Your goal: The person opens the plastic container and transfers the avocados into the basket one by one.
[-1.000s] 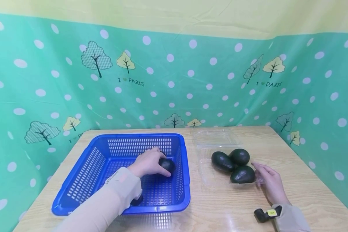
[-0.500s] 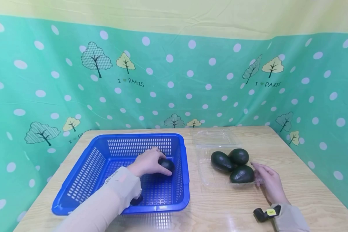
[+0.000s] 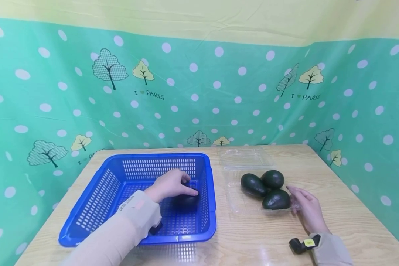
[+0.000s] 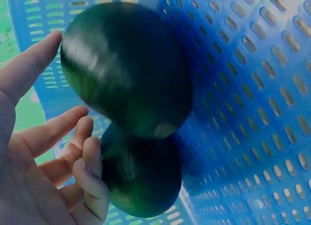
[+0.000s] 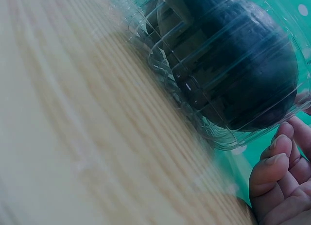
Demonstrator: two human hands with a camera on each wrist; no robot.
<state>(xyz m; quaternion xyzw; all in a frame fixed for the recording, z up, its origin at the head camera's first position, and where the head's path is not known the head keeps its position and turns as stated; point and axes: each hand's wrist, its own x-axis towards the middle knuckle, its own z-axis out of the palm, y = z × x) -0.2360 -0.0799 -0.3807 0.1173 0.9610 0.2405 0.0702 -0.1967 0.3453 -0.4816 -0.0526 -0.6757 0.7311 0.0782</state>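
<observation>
Inside the blue plastic basket [image 3: 213, 207], my left hand [image 3: 171, 183] hovers over a dark green avocado [image 3: 186, 203], its thumb and fingers spread apart. The left wrist view shows that avocado [image 4: 126, 64] lying against a second avocado [image 4: 141, 176], with the thumb tip right at its side and the other fingers loosely bent. To the right, my right hand [image 3: 308, 208] pinches the near right edge of a clear plastic clamshell box [image 3: 235, 201]. Three avocados [image 3: 276, 199] sit in its base. In the right wrist view, fingertips [image 5: 279, 145] meet the box's corner below an avocado [image 5: 238, 64].
The box's transparent lid [image 3: 244, 157] lies folded back towards the rear of the wooden table [image 3: 249, 236]. A green dotted curtain [image 3: 219, 103] hangs behind and at both sides. The basket's raised walls surround the left hand.
My left hand has let go of the avocado, which now sits lower under the palm; the thumb has lifted off slightly. The right hand stays at the box's edge.
</observation>
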